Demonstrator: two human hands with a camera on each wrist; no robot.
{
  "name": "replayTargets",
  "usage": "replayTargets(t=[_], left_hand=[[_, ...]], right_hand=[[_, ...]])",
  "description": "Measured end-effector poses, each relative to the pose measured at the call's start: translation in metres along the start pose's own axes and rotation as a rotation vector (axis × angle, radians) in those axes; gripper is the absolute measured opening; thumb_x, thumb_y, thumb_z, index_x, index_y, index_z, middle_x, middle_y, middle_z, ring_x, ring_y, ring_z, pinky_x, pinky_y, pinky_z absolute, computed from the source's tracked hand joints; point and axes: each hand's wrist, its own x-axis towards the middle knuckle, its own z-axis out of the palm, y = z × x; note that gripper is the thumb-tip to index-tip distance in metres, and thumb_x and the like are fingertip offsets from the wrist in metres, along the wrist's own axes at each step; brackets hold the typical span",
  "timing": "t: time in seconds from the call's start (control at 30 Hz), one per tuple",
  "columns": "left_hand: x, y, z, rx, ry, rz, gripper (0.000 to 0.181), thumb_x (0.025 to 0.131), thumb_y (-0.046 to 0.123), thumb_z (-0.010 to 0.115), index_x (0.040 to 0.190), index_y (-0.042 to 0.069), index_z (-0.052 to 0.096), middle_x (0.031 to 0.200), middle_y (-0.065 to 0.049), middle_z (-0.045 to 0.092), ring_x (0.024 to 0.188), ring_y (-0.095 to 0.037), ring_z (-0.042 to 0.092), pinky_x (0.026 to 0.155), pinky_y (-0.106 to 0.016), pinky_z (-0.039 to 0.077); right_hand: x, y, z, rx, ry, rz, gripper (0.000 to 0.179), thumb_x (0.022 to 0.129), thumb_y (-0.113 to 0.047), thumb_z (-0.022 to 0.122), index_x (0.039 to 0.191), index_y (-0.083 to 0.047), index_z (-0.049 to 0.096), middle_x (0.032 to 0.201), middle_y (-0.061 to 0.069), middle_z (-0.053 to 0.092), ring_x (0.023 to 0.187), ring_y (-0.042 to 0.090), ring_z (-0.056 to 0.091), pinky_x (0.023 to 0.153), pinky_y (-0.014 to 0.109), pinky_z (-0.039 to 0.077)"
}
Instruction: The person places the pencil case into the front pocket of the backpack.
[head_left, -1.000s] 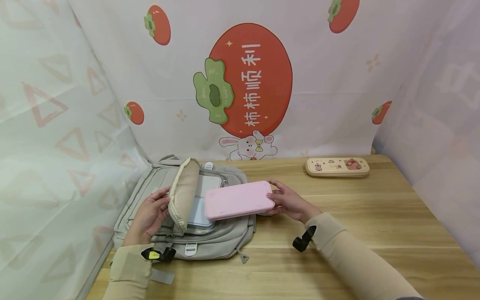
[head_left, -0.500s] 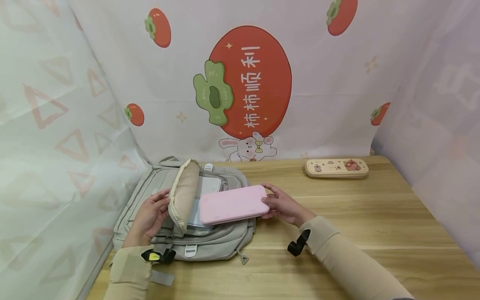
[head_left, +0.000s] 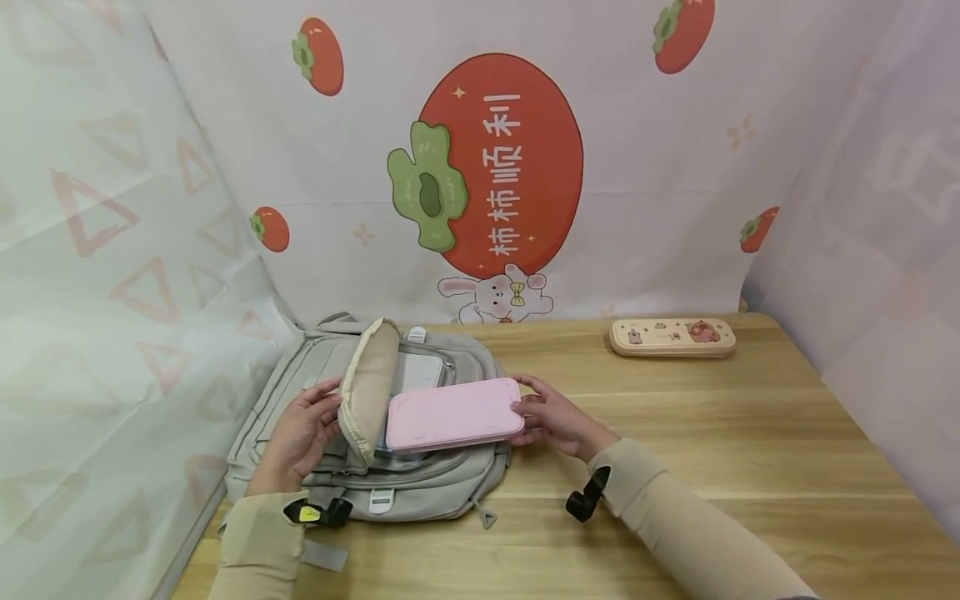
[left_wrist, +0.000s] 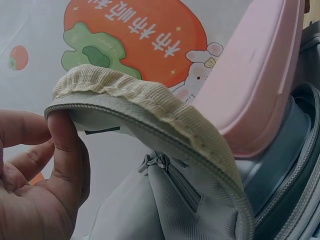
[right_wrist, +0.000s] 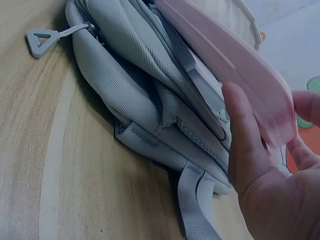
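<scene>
A grey backpack (head_left: 450, 492) lies flat on the wooden table, its front pocket unzipped. With thumb and fingers, my left hand (head_left: 303, 429) pinches the edge of the raised pocket flap (head_left: 371, 387), whose beige-bound rim and zipper (left_wrist: 145, 117) show in the left wrist view. My right hand (head_left: 555, 417) grips the right end of a pink pencil case (head_left: 453, 414), thumb on one side and fingers on the other in the right wrist view. The case slants over the pocket opening, its left end close to the flap. Beneath it a white case (head_left: 420, 371) and a blue case (left_wrist: 280, 155) sit in the pocket.
A cream pencil case (head_left: 672, 337) with cartoon prints lies at the back right of the wooden table (head_left: 712, 433). Fabric printed with persimmons (head_left: 517, 167) hangs behind, with more cloth at both sides. A triangular zipper pull (head_left: 488, 518) rests on the table before the backpack.
My right hand has brought the pink pencil case leftward and slightly down, further over the pocket, covering more of the blue case. My left hand stays at the flap.
</scene>
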Motion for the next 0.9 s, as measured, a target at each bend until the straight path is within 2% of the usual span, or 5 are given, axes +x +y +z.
replayTargets(t=[0.2, 0.37, 0.5, 0.73, 0.9], left_hand=[[0.000, 0.002, 0.002, 0.026, 0.008, 0.003, 0.023, 0.108, 0.004, 0.051, 0.123, 0.020, 0.061, 0.101, 0.005, 0.065, 0.087, -0.007, 0.066, 0.071, -0.023, 0.054], [0.001, 0.004, 0.005, 0.063, 0.012, 0.004, 0.022, 0.109, 0.004, 0.050, 0.124, 0.018, 0.059, 0.101, 0.005, 0.064, 0.087, -0.007, 0.065, 0.071, -0.023, 0.054], [0.002, 0.006, 0.008, 0.076, 0.023, 0.002, 0.023, 0.109, 0.003, 0.049, 0.123, 0.017, 0.060, 0.099, 0.005, 0.064, 0.086, -0.007, 0.065, 0.071, -0.023, 0.053], [0.005, 0.013, 0.015, 0.139, 0.036, -0.001, 0.034, 0.109, 0.003, 0.048, 0.143, -0.001, 0.046, 0.102, 0.004, 0.061, 0.090, -0.007, 0.065, 0.075, -0.024, 0.055], [0.005, 0.015, 0.021, 0.180, 0.017, 0.016, 0.035, 0.109, 0.005, 0.049, 0.143, -0.003, 0.046, 0.105, 0.002, 0.057, 0.092, -0.007, 0.064, 0.076, -0.024, 0.054]], right_hand=[[-0.005, 0.001, 0.001, 0.002, -0.039, -0.003, 0.059, 0.105, 0.002, 0.049, 0.159, -0.005, 0.025, 0.121, 0.021, 0.052, 0.092, 0.024, 0.069, 0.075, 0.042, 0.062], [-0.006, 0.002, 0.002, 0.019, -0.024, -0.004, 0.057, 0.106, 0.002, 0.050, 0.157, -0.005, 0.027, 0.120, 0.021, 0.053, 0.093, 0.025, 0.069, 0.079, 0.045, 0.061], [-0.007, 0.001, 0.005, -0.001, -0.019, 0.005, 0.054, 0.105, 0.001, 0.053, 0.154, -0.004, 0.031, 0.118, 0.021, 0.059, 0.091, 0.025, 0.071, 0.079, 0.044, 0.061], [-0.007, 0.001, 0.004, 0.004, -0.050, 0.027, 0.047, 0.105, 0.000, 0.055, 0.148, -0.002, 0.036, 0.105, 0.018, 0.068, 0.087, 0.024, 0.073, 0.070, 0.035, 0.061], [-0.008, -0.001, 0.008, 0.006, -0.049, 0.051, 0.051, 0.105, 0.000, 0.056, 0.150, -0.003, 0.034, 0.106, 0.018, 0.066, 0.087, 0.024, 0.072, 0.069, 0.032, 0.061]])
